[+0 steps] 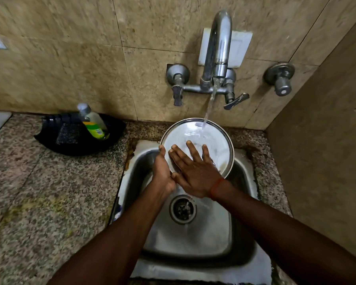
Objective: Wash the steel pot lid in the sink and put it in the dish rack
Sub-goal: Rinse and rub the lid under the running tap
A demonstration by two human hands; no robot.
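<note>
Right fingers (pixel 193 150): I see them spread wide and flat on the near face of the lid (pixel 209 138), gripping nothing, tips pointing to 12 o'clock.
Right hand (pixel 195 173): lies across the lid's lower half, palm down.
Left hand (pixel 162 170): I read it as curled on the lid's rim at 8 o'clock, thumb up along the edge; this is the hand carrying the weight.
Lid: held above the back of the sink (pixel 243 182), tilted toward me.
Water (pixel 209 111): falls from the tap (pixel 219 48) onto the lid at its 12 o'clock, just beyond my right fingertips.
Rack: I cannot find one; only a black tray (pixel 111 138) at 10 o'clock.
Next move: I judge the left hand nearer for any carry leftward.
</note>
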